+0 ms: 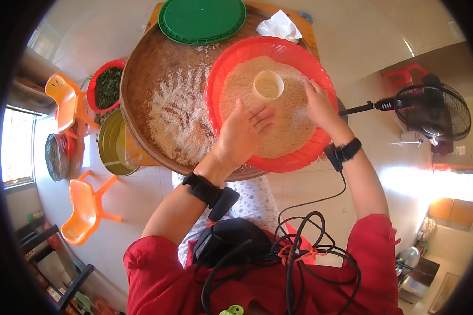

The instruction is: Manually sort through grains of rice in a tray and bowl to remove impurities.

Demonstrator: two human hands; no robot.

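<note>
A red plastic basket [327, 147] holds a broad heap of tan grain [287, 134]. A pale round cup [268, 85] stands in that heap with some grain inside. Over the near left part of the heap is my left hand [242, 132], empty, fingers apart and slightly blurred. My right hand [321, 103] is at the basket's right side, fingertips by the grain, and seems to hold nothing. The basket rests on a wide woven bamboo tray [142, 71], where whitish grains [177, 114] lie spread to the left.
A green plastic lid [202, 19] and crumpled white paper [280, 26] lie at the tray's far side. Left are a red basin of leaves [109, 87], a yellowish metal tin [112, 143] and orange chairs [82, 204]. A black fan [433, 110] stands right. Cables hang before my body.
</note>
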